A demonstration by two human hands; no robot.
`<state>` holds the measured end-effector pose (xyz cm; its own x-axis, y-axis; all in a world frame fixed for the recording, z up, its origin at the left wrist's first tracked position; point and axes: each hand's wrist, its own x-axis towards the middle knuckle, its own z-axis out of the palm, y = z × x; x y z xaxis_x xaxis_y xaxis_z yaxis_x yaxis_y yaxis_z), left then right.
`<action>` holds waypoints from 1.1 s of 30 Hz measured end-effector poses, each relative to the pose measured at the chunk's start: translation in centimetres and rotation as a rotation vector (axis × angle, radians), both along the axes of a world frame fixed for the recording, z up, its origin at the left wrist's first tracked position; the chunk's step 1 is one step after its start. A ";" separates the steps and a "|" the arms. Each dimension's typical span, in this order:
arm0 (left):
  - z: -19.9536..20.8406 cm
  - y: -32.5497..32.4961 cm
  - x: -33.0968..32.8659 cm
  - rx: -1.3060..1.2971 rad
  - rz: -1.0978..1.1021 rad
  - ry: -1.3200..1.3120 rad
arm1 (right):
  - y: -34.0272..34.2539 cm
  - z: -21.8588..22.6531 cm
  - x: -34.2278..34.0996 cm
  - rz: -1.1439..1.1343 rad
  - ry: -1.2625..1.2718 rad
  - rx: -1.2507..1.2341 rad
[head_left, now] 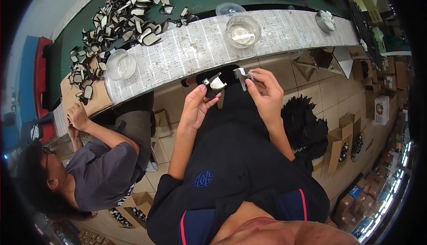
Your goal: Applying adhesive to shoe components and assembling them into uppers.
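Note:
In front of my chest my left hand pinches a small black piece with a white inner face. A narrow tab sticks up at its top. To its right, apart from it, my right hand grips a second dark piece with a whitish edge between thumb and fingers. Both hands are in the air just off the near edge of the paper-covered bench. What exactly these pieces are I cannot tell.
Many similar black-and-white pieces are heaped on the green surface. Clear round tubs and a small cup with white stuff stand on the bench. A co-worker sits at my left, hands by brown cardboard. Boxes line the floor.

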<state>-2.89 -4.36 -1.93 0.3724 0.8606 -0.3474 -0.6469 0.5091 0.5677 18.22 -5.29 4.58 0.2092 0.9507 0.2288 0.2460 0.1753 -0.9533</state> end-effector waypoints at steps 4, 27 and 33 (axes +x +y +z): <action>0.2 -0.2 0.1 0.019 -0.007 -0.049 | -0.4 0.8 -0.2 0.033 0.123 0.025; 9.9 -3.4 -0.7 0.065 -0.410 -0.420 | -3.0 -2.2 2.1 0.112 0.120 -0.141; 9.8 -3.6 -0.8 0.038 -0.425 -0.487 | -2.7 -2.4 2.1 0.136 0.104 -0.148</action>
<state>-3.70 -7.96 7.83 0.7907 0.6117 -0.0254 -0.5813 0.7631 0.2826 20.27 -7.98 2.20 0.0917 0.9935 0.0682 0.1285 0.0561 -0.9901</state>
